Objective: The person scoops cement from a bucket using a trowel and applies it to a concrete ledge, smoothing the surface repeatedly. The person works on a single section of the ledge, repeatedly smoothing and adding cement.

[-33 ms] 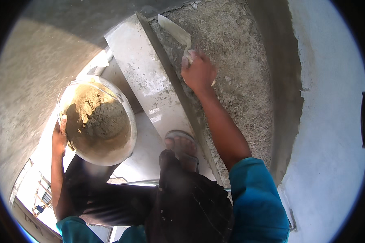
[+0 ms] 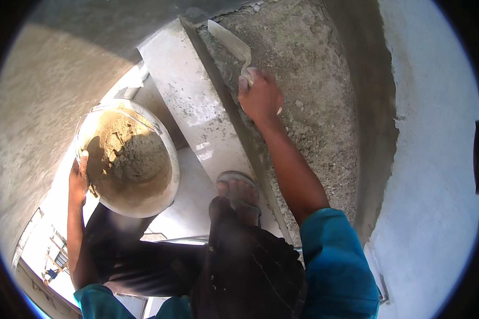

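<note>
My right hand (image 2: 262, 97) is wrapped round the handle of a pointed trowel (image 2: 230, 41). The trowel's blade points to the far left, over the rough grey cement bed (image 2: 319, 122). At the left, my left hand (image 2: 79, 182) grips the rim of a pale bucket (image 2: 174, 162), with the thumb over the edge and the other fingers hidden behind its wall. Crumbly grey-brown mortar (image 2: 138, 154) lies inside the tilted bucket, partly in sunlight. Between my two hands runs a white slab step (image 2: 181, 80) with grey smears on it.
My sandalled foot (image 2: 239, 191) stands on the step's near part. A plastered grey wall (image 2: 64, 95) rises at the left. On the right is a white wall (image 2: 436, 159) with a dark cement band (image 2: 375, 122) along its base. Bright ground lies lower down at the left.
Almost nothing differs. My right hand and the trowel have shifted very slightly; the left hand and the bucket stay in place.
</note>
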The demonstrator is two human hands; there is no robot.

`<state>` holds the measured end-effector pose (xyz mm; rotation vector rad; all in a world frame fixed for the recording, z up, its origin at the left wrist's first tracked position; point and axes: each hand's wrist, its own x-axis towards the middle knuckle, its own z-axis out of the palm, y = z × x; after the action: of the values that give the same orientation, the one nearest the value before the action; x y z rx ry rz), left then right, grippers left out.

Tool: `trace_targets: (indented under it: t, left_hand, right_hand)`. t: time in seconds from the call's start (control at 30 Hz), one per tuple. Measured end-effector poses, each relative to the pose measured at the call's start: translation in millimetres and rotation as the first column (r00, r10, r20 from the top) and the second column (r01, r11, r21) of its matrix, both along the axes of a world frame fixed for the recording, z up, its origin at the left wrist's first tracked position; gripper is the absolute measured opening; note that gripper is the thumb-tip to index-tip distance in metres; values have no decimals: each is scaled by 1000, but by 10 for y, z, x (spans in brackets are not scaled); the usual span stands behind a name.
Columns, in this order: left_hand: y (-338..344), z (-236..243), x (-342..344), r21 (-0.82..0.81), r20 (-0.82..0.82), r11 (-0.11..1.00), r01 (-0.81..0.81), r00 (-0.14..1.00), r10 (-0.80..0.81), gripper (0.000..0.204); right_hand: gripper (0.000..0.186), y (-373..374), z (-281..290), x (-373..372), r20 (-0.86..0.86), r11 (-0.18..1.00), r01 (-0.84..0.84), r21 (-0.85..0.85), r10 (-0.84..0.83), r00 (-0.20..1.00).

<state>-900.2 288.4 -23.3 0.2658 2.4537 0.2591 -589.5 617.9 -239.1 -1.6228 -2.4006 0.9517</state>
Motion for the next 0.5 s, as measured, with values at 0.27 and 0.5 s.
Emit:
trace_targets:
  t: [0.27,0.5]
  left_hand:
    - [-37,-70,-55,13,1,1000,-5,1000,5,77]
    - [-54,-80,-97,-29,-4,1000,-7,1000,6,81]
  right_hand:
    - [32,-112,-19,-74,-111,1000,0,-26,-2,994]
    - [32,-144,-24,-183,-124,998,-25,-49,19,992]
